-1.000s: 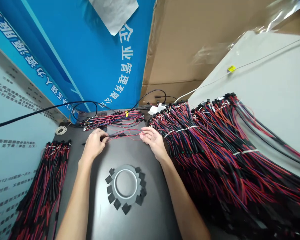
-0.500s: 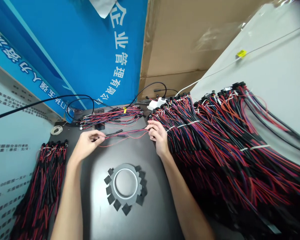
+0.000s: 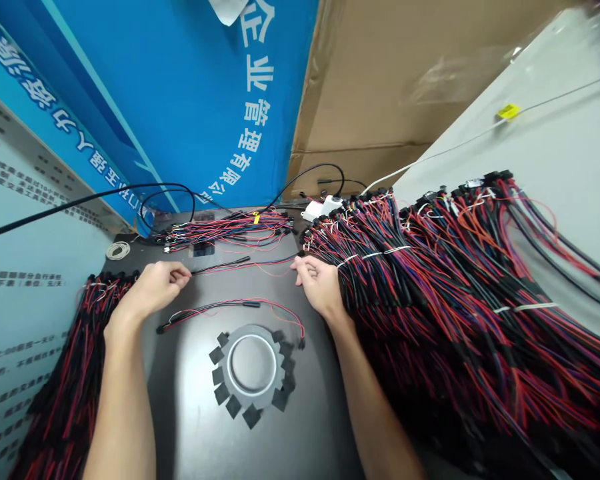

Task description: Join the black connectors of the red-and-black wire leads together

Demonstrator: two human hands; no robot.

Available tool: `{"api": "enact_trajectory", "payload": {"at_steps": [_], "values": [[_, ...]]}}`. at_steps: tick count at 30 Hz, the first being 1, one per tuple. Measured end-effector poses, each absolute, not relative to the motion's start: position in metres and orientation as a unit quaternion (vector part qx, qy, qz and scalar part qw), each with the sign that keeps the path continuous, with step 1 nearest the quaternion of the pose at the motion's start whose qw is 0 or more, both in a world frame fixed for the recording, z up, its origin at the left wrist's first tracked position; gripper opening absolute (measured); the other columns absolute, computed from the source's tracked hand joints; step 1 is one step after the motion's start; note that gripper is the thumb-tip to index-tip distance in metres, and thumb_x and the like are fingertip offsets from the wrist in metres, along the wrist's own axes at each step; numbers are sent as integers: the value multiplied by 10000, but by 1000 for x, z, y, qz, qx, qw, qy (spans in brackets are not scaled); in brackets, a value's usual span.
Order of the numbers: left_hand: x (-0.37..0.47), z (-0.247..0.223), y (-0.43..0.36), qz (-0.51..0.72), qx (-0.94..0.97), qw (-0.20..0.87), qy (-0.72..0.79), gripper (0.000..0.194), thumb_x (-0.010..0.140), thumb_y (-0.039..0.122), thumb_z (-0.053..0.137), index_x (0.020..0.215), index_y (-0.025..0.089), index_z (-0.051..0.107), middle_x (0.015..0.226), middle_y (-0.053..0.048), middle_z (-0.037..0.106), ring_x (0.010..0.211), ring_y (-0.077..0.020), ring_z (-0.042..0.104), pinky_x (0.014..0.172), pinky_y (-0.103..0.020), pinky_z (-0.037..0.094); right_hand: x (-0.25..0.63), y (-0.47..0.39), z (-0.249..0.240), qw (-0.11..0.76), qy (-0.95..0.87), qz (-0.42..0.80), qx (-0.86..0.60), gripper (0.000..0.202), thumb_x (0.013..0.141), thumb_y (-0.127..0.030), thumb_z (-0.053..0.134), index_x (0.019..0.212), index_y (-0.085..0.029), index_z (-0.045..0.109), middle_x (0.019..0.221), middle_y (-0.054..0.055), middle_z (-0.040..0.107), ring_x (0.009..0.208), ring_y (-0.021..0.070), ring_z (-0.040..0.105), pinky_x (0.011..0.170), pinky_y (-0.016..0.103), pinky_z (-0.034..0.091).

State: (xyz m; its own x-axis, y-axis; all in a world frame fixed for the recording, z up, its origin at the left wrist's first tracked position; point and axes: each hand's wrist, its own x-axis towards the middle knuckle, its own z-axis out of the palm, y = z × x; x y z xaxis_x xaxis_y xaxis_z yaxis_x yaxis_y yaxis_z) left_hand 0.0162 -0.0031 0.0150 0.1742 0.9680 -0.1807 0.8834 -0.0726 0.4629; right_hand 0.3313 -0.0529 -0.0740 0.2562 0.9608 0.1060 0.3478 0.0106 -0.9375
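Note:
A thin red and black cable (image 3: 245,262) stretches between my two hands over the dark table. My left hand (image 3: 167,283) is closed on its left end, fingertips pinched together. At its right end, near a small black connector, my right hand (image 3: 315,277) is closed with thumb and fingers together. A second red and black cable (image 3: 250,304) lies curved on the table below my hands, touched by neither. Below that cable sits a round grey disc (image 3: 253,363) with several black tape pieces around its edge.
Loose wires (image 3: 225,230) lie in a pile at the back. Large tied wire bundles (image 3: 430,267) cover the right side, and another bundle (image 3: 87,333) hangs at the left. A black cable (image 3: 80,199) crosses the upper left. A white coil (image 3: 118,251) lies at the back left.
One cable now lies curved on the table, out of my hands, while another is stretched between them. My left hand has moved left. The view has shifted slightly.

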Motion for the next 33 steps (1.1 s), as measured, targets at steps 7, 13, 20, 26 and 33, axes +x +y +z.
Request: {"api": "enact_trajectory", "payload": {"at_steps": [7,13,20,26,33], "values": [[0,15,0,108,713,194,665,215,600,275,605,788,222,694,787,-51,724,738,-242,660,726,-312,512,336,-49,-77,528,-473,250,-660,456,927,-546,436,895,-153,666,610,31,621,528,122,538,550,229,391],[-7,8,1,79,706,181,680,236,584,238,619,804,217,701,769,-37,677,623,-202,602,681,-307,501,338,-47,-81,536,-442,254,-673,361,892,-427,489,1047,-142,647,640,30,651,535,123,540,558,220,385],[-4,7,2,54,709,166,683,104,640,229,607,695,236,695,609,-15,616,635,-217,600,648,-298,460,337,-47,-80,530,-442,260,-675,332,877,-414,499,1012,-149,647,627,26,644,525,124,535,560,229,388],[2,16,-2,96,705,200,674,154,670,317,649,773,211,691,669,-21,643,673,-199,603,660,-287,463,332,-52,-73,520,-489,325,-620,328,823,-476,607,936,-170,640,581,-11,565,543,119,536,557,229,387],[8,28,-13,6,692,379,614,265,608,436,702,736,204,712,659,-27,700,688,-205,646,635,-270,480,326,-54,-77,443,-573,301,-621,289,810,-455,620,747,-174,644,532,-24,515,487,83,413,527,225,327]]}}
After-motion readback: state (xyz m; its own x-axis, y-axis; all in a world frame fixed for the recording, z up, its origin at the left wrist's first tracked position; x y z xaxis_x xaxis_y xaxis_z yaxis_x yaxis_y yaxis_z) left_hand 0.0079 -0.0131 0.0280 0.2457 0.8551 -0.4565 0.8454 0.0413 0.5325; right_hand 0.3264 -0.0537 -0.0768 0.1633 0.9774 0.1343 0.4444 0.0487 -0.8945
